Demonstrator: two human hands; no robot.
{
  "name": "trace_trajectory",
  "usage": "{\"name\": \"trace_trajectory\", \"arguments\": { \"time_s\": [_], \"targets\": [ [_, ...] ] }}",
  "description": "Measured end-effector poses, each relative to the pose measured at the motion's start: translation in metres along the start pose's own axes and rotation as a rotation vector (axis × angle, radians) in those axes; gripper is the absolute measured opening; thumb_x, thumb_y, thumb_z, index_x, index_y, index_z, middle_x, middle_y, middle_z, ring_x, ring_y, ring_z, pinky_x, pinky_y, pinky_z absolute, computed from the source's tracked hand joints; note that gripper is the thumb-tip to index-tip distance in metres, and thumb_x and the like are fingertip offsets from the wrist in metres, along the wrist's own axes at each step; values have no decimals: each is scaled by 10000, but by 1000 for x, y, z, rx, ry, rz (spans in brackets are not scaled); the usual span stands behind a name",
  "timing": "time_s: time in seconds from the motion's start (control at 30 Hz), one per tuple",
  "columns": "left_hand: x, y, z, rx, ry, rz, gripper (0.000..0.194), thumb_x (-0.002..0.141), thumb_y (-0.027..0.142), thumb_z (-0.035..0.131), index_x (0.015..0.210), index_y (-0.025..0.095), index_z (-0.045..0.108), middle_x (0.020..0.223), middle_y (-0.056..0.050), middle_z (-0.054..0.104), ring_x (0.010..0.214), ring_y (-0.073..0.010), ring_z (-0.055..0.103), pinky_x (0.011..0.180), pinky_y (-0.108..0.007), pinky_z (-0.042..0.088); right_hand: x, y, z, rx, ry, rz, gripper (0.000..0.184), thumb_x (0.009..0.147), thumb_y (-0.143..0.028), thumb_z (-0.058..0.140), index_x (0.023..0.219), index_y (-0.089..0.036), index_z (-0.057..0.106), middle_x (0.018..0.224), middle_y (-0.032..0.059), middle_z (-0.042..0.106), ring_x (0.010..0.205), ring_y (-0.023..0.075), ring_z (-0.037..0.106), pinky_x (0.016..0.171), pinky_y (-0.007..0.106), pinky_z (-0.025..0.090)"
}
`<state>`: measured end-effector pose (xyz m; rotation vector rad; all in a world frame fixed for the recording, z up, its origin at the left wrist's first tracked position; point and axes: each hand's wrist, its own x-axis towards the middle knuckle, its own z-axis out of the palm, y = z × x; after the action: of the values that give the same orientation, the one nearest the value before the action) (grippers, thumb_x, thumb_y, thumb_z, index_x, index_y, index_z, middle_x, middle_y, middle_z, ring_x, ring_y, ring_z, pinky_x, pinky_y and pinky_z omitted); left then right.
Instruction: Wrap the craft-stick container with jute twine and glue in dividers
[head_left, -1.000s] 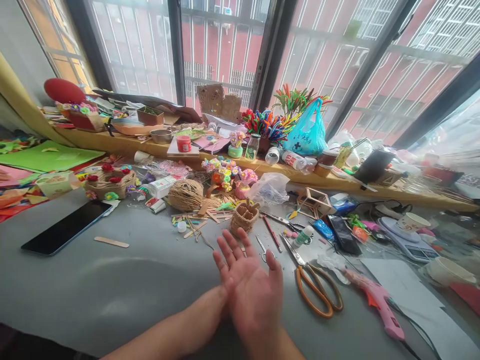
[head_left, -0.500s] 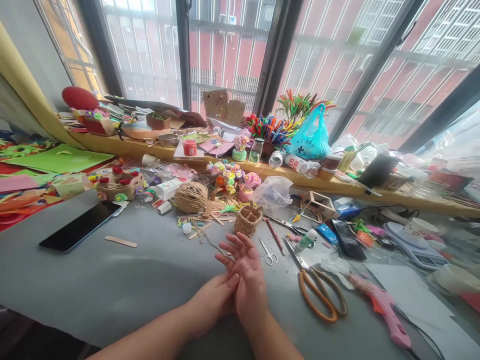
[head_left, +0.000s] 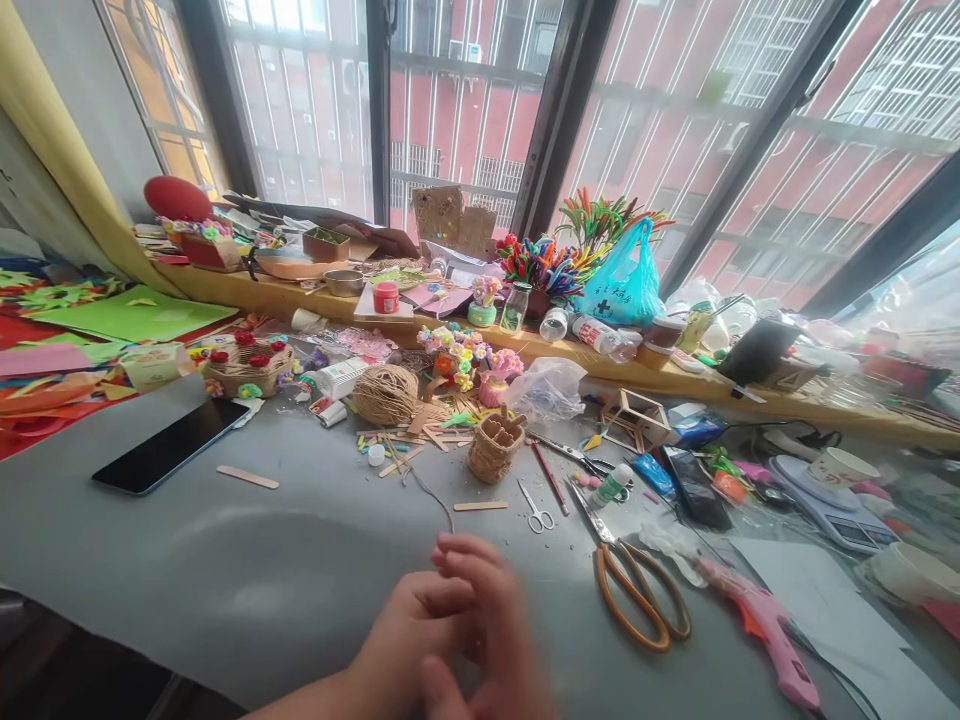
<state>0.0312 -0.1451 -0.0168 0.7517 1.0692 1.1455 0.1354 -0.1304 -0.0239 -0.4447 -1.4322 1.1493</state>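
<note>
My left hand [head_left: 416, 625] and my right hand [head_left: 499, 625] touch each other low in the middle of the view, above the grey table. My right hand is blurred; its fingers are stretched forward with the thumb apart, and nothing shows in it. The fingers of my left hand are hidden behind the right one. Just beyond the fingertips runs a thin cord [head_left: 437, 493], and a wooden craft stick [head_left: 481, 506] lies behind them. Further back stands a small woven basket [head_left: 491, 455] with sticks in it. Small white-handled scissors [head_left: 537, 512] lie to the right.
Large brown-handled scissors [head_left: 628, 595] and a pink glue gun [head_left: 772, 630] with a cable lie at right. A tablet [head_left: 171, 448] and another craft stick [head_left: 247, 477] are at left. Behind sit a twine ball [head_left: 385, 394], flower crafts [head_left: 454, 355] and a crowded windowsill [head_left: 420, 318].
Both hands have moved closer to me and lower in view. My right hand has turned and its fingers have come closer together. The craft stick behind the hands is now uncovered.
</note>
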Motion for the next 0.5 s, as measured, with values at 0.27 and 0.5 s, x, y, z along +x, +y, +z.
{"name": "trace_trajectory", "arguments": {
  "time_s": [0.27,0.5],
  "targets": [
    [-2,1,7,16,-94,-21,670,556,783,827,583,158,586,609,12,436,623,-138,398,615,-286,338,40,-34,-12,805,279,429,523,784,-614,657,1173,-291,786,1228,98,762,1030,287,727,900,459,605],
    [-9,10,-7,296,-352,114,718,827,848,527,559,187,446,597,20,335,606,-130,315,582,-301,236,32,-37,-14,773,189,465,583,749,-680,653,1192,-319,771,1227,98,749,1084,308,706,1000,511,559]
  ]
}}
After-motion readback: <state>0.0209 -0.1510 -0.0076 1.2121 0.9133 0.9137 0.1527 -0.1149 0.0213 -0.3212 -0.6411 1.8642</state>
